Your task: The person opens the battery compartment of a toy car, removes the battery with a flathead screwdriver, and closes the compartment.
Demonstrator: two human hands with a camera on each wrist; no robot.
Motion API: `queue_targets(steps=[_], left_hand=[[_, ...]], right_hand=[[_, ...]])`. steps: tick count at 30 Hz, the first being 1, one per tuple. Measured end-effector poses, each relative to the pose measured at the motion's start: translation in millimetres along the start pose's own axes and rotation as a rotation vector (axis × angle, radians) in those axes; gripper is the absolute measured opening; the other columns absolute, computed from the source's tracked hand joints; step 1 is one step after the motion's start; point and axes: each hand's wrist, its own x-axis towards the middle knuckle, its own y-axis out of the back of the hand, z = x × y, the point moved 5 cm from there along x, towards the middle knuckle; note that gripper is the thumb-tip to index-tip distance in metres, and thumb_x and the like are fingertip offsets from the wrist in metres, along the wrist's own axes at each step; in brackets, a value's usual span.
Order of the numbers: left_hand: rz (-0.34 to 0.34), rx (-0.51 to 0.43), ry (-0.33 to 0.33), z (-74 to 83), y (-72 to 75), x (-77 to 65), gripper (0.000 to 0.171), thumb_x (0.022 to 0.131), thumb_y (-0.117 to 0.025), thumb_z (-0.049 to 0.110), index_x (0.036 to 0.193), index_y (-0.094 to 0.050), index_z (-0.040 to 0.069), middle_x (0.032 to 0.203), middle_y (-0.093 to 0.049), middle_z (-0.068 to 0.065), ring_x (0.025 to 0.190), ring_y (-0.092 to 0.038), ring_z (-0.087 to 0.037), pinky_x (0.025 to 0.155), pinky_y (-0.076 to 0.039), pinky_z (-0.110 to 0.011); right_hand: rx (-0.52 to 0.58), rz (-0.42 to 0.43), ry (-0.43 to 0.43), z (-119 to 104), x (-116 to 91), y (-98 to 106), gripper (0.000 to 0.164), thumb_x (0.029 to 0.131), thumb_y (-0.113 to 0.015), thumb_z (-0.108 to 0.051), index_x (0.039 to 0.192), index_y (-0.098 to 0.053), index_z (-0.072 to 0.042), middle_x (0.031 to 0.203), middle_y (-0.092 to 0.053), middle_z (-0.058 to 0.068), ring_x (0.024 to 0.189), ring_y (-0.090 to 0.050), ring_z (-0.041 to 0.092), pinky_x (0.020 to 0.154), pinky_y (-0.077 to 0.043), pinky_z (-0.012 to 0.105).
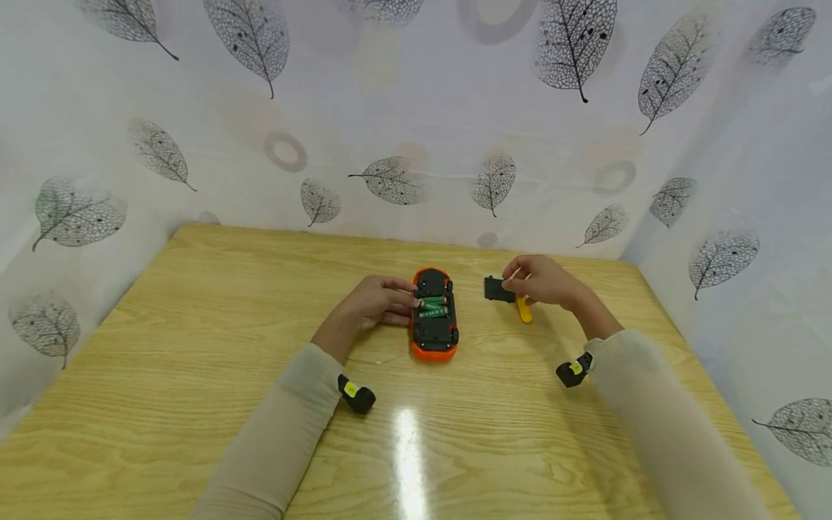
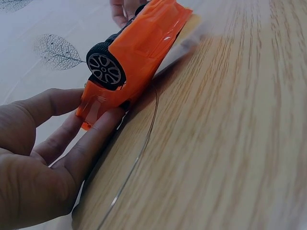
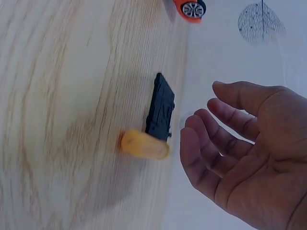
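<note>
An orange toy car (image 1: 433, 354) lies upside down, its black underside up. Green batteries (image 1: 433, 308) sit in the underside's uncovered compartment. My left hand (image 1: 377, 303) grips the car's left side; the left wrist view shows thumb and fingers about the orange body (image 2: 139, 52) behind a wheel. Over on the right, my right hand (image 1: 541, 280) hovers by a black battery cover (image 1: 497, 289) and a yellow handle-like piece (image 1: 524, 310). Its fingers are loosely bent around nothing and stay apart from both in the right wrist view, where the yellow piece (image 3: 144, 145) looks blurred.
A thin wire (image 2: 129, 177) runs from beside the car across the wooden table (image 1: 227, 325). Behind and at the sides hangs a pale curtain (image 1: 416, 87) with leaf prints. A small black camera is strapped to each wrist.
</note>
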Motion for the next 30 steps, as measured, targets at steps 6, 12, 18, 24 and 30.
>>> queue_targets(steps=[6, 12, 18, 24, 30], left_hand=[[-0.003, 0.006, 0.000, -0.8, -0.2, 0.9, 0.041, 0.092, -0.073, -0.004, 0.131, -0.064, 0.000, 0.111, -0.072, -0.018, 0.084, -0.074, -0.025, 0.076, -0.065, -0.042], [-0.011, 0.008, -0.003, -0.7, 0.0, 0.8, 0.041, 0.092, -0.072, -0.004, 0.132, -0.063, 0.000, 0.112, -0.072, -0.018, 0.086, -0.074, -0.025, 0.077, -0.064, -0.042], [-0.010, 0.004, -0.004, -1.2, 0.3, 1.2, 0.041, 0.091, -0.072, -0.004, 0.131, -0.063, 0.000, 0.109, -0.072, -0.017, 0.084, -0.074, -0.025, 0.076, -0.065, -0.042], [-0.005, 0.002, -0.006, -1.0, 0.8, 1.8, 0.041, 0.092, -0.073, -0.004, 0.132, -0.063, 0.000, 0.109, -0.072, -0.017, 0.084, -0.074, -0.025, 0.076, -0.065, -0.042], [-0.006, -0.009, -0.006, -0.6, -0.3, 1.5, 0.040, 0.091, -0.072, -0.005, 0.130, -0.063, -0.001, 0.101, -0.073, -0.015, 0.081, -0.074, -0.024, 0.074, -0.065, -0.041]], right_hand=[[-0.032, -0.034, 0.048, -15.9, 7.3, -14.5, 0.025, 0.103, -0.063, -0.018, 0.121, -0.063, -0.001, 0.104, -0.067, 0.021, 0.082, -0.060, 0.035, 0.070, -0.060, 0.045], [-0.077, -0.053, 0.143, -33.6, 10.6, -30.4, 0.023, 0.103, -0.064, -0.018, 0.118, -0.064, -0.001, 0.104, -0.070, 0.018, 0.081, -0.063, 0.035, 0.068, -0.059, 0.041], [-0.169, -0.025, 0.256, -49.1, 11.9, -45.8, 0.023, 0.103, -0.065, -0.019, 0.118, -0.066, -0.002, 0.097, -0.070, 0.010, 0.077, -0.064, 0.027, 0.066, -0.056, 0.036], [-0.223, 0.013, 0.339, -61.3, 13.7, -59.2, 0.015, 0.101, -0.067, -0.017, 0.113, -0.069, -0.007, 0.095, -0.069, 0.003, 0.076, -0.064, 0.015, 0.066, -0.055, 0.035], [-0.240, 0.019, 0.354, -67.6, 14.3, -68.0, 0.013, 0.101, -0.067, -0.016, 0.111, -0.070, -0.009, 0.093, -0.069, 0.003, 0.075, -0.062, 0.015, 0.065, -0.055, 0.034]])
